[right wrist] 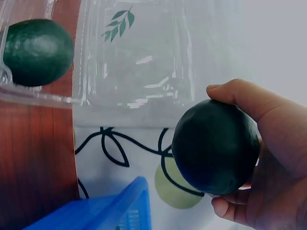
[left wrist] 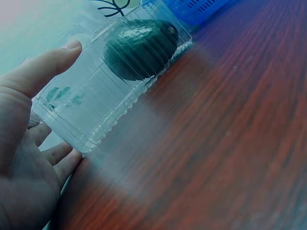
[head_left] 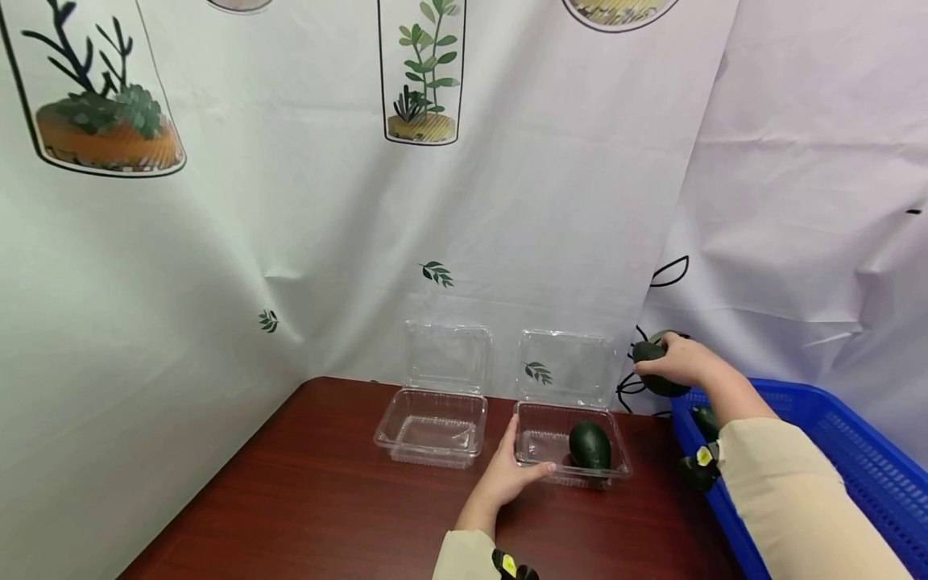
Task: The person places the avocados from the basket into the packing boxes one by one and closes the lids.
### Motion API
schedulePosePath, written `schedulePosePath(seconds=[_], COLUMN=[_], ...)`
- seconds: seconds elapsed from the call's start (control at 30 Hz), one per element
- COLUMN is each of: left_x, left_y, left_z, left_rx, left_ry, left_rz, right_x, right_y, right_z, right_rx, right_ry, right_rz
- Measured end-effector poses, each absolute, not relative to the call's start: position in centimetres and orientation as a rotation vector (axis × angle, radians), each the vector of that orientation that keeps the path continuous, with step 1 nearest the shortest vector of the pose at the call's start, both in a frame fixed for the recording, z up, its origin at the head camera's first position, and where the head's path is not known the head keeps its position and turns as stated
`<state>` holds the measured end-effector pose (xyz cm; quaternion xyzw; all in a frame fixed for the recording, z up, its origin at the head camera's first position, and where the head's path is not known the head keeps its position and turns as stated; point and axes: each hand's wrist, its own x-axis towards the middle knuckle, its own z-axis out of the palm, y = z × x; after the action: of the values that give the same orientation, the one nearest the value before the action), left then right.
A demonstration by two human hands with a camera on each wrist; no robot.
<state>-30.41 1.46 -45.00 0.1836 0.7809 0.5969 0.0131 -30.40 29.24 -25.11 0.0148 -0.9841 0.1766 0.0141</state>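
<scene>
My right hand (head_left: 681, 360) grips a dark green avocado (right wrist: 216, 146) in the air, thumb on one side and fingers on the other, above the near-left end of the blue basket (head_left: 797, 395). A clear plastic clamshell box (head_left: 532, 412) stands on the table with its lid raised at the back. Inside its right half lies another avocado (head_left: 590, 445). My left hand (head_left: 502, 475) is at this box's front left corner, thumb stretched along the front rim and fingers along the left side. In the left wrist view the fingertips (left wrist: 69, 163) touch the lower corner.
A second clear clamshell box (head_left: 391, 419), lid up, stands to the left on the brown wooden table (head_left: 326, 499). More dark green produce (head_left: 705, 420) shows in the basket, partly behind the right wrist. A printed white curtain (head_left: 326, 242) hangs close behind the boxes.
</scene>
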Motion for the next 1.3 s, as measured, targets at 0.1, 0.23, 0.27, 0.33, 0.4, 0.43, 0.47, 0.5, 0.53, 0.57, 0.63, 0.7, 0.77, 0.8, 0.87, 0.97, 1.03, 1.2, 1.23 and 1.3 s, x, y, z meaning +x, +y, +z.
schedulePosePath(seconds=[0.1,0.23,0.27,0.33,0.4,0.43,0.47,0.5,0.53,0.57,0.63,0.7,0.77,0.8,0.87,0.97,1.03,1.2,1.23,1.3], left_x=[-30.3,-30.0,-30.1,-30.1,-30.3,-30.4,-30.4,-30.4,-30.5,-30.5,-30.5,-30.4,-30.5,-30.5,-30.6,-30.6,-30.6,-30.5,-30.5,-30.5], left_y=[1.4,1.3,1.3,1.4,1.4,1.5,1.5,1.5,1.5,1.5,1.5,1.5,1.5,1.5,1.5,1.5,1.5,1.5,1.5,1.5], left_z=[-45.0,-44.8,-44.8,-44.8,-44.9,-45.0,-45.0,-45.0,-45.0,-45.1,-45.0,-45.0,-45.0,-45.0,-45.1,-45.1,-45.1,-44.9,-44.9,-44.9], left_rx=[0.604,0.654,0.648,0.630,0.601,0.593,0.584,0.581,0.579,0.580,0.585,0.581,0.581,0.580,0.572,0.582,0.580,0.573,0.572,0.582], left_ry=[2.419,2.442,2.438,2.438,2.416,2.420,2.422,2.425,2.426,2.426,2.423,2.419,2.419,2.418,2.415,2.414,2.411,2.411,2.413,2.423], left_rz=[1.887,1.886,1.886,1.877,1.886,1.879,1.871,1.867,1.864,1.863,1.869,1.872,1.873,1.874,1.874,1.877,1.879,1.875,1.874,1.874], right_x=[-30.5,-30.7,-30.7,-30.8,-30.8,-30.9,-30.9,-31.0,-31.0,-31.1,-31.2,-31.3,-31.4,-31.4,-31.6,-31.8,-31.9,-32.0,-32.0,-32.2], right_y=[28.6,28.0,27.8,27.5,27.2,27.1,26.9,26.8,26.7,26.6,26.3,26.1,25.7,25.5,25.1,24.7,24.5,23.8,23.6,23.2], right_z=[-25.0,-24.8,-24.7,-24.6,-24.6,-24.6,-24.6,-24.6,-24.7,-24.7,-24.7,-24.7,-24.8,-24.8,-25.0,-25.2,-25.3,-25.6,-25.7,-25.8], right_rx=[0.050,0.047,0.045,0.042,0.042,0.043,0.048,0.051,0.055,0.059,0.067,0.072,0.072,0.070,0.063,0.060,0.067,0.079,0.077,0.071], right_ry=[-3.068,-3.079,-3.083,-3.087,-3.087,-3.086,-3.086,-3.084,-3.082,-3.081,-3.082,-3.082,-3.089,-3.092,-3.097,-3.098,-3.093,-3.090,-3.091,-3.095], right_rz=[0.555,0.549,0.542,0.541,0.548,0.546,0.544,0.545,0.545,0.546,0.550,0.556,0.560,0.562,0.547,0.530,0.527,0.518,0.515,0.500])
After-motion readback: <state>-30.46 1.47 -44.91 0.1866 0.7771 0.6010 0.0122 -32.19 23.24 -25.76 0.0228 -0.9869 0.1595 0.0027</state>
